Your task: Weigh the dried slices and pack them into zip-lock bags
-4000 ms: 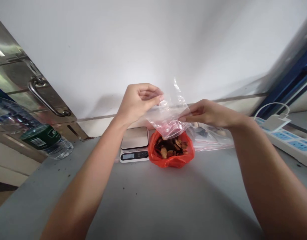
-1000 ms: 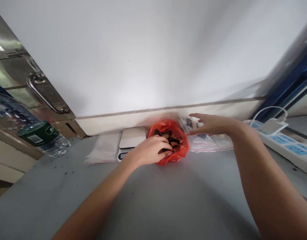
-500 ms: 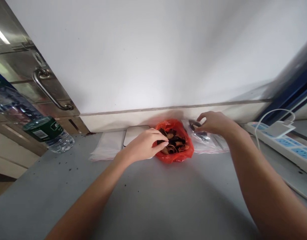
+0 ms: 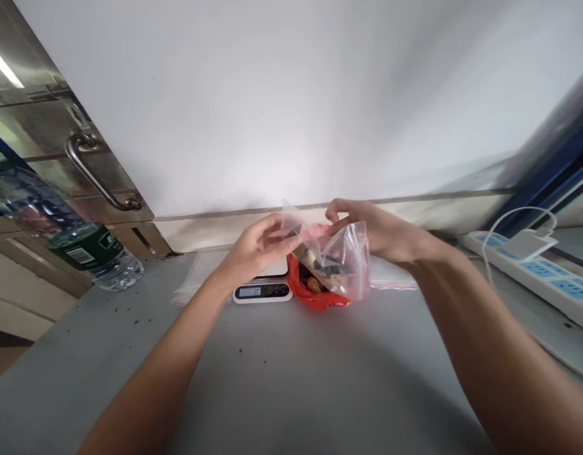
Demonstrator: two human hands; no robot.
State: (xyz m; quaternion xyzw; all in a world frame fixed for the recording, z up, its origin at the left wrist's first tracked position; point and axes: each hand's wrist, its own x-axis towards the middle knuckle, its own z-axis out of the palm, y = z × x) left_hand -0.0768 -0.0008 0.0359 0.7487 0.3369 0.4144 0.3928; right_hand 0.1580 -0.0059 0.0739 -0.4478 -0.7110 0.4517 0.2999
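A clear zip bag (image 4: 351, 265) hangs tilted between both hands, above the red plastic bag (image 4: 327, 302). Dark pieces show through its film. My left hand (image 4: 258, 249) is closed at the zip bag's left edge, its fingertips pinching the film. On the other side my right hand (image 4: 374, 230) grips the zip bag's upper right part; some of its fingers are hidden behind the film. Brown and dark dried pieces (image 4: 313, 284) lie in the red bag, mostly covered by the zip bag. Just left of them is a small white digital scale (image 4: 263, 292), partly under my left hand.
Flat clear bags lie left (image 4: 191, 278) and right (image 4: 391, 277) of the scale and red bag. A large water bottle (image 4: 90, 249) stands at the left. A white power strip (image 4: 538, 272) with a plugged-in charger and cable lies at the right. The wall (image 4: 291, 126) rises behind.
My right hand has brought the zip bag leftward over the red bag. My left hand has moved up and left from the dried pieces and taken the zip bag's edge, uncovering the scale's display.
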